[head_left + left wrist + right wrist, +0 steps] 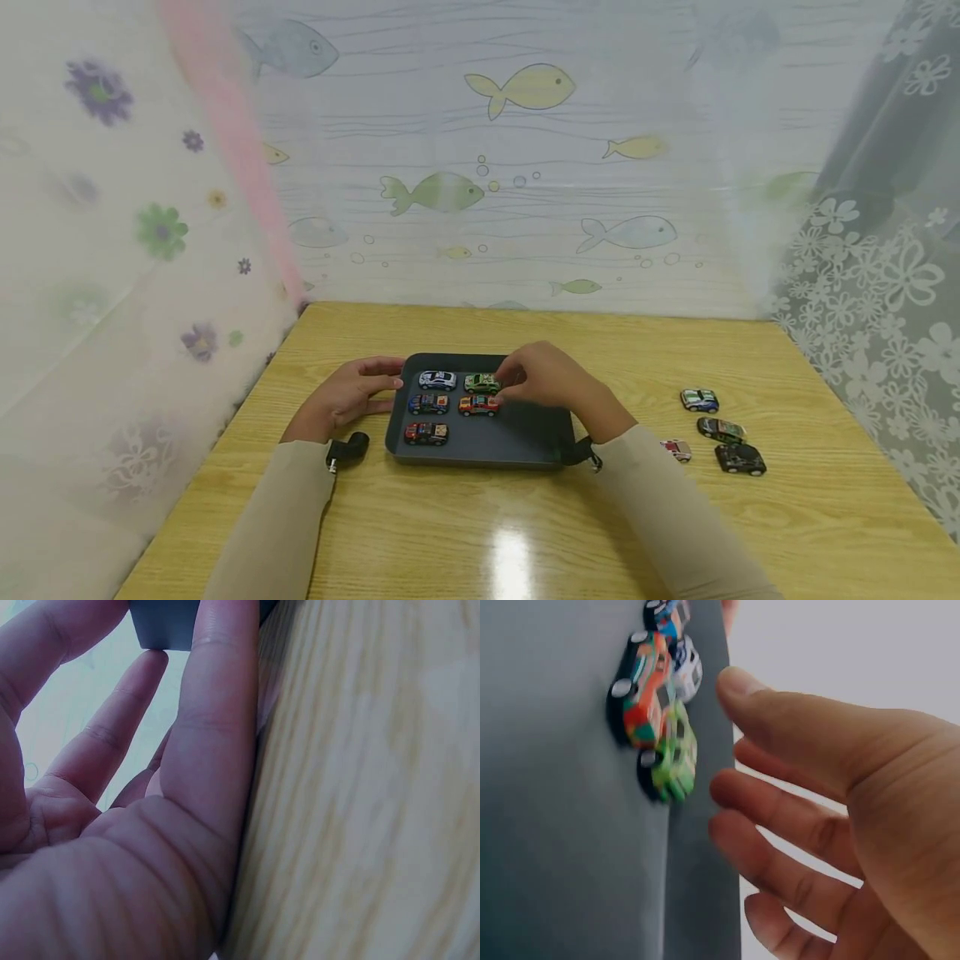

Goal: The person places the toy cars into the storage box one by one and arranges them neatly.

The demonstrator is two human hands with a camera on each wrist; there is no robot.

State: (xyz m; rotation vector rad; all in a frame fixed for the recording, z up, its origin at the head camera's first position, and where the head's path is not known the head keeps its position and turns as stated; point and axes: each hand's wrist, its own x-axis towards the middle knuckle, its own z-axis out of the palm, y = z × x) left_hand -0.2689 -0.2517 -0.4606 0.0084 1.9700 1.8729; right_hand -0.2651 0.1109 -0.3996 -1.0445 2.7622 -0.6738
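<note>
Green car (pixel 481 383), just beside right hand (pixel 553 379), inside tray (pixel 498 439)

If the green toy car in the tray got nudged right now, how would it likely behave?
Its visible wheels suggest the green car would probably roll lengthwise. Sitting low on the tray floor, it seems unlikely to tip. It looks small beside the right hand, so it is probably light to lift.

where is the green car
In the head view, the green car is in the tray, right of the white car and beside the right hand.
</note>
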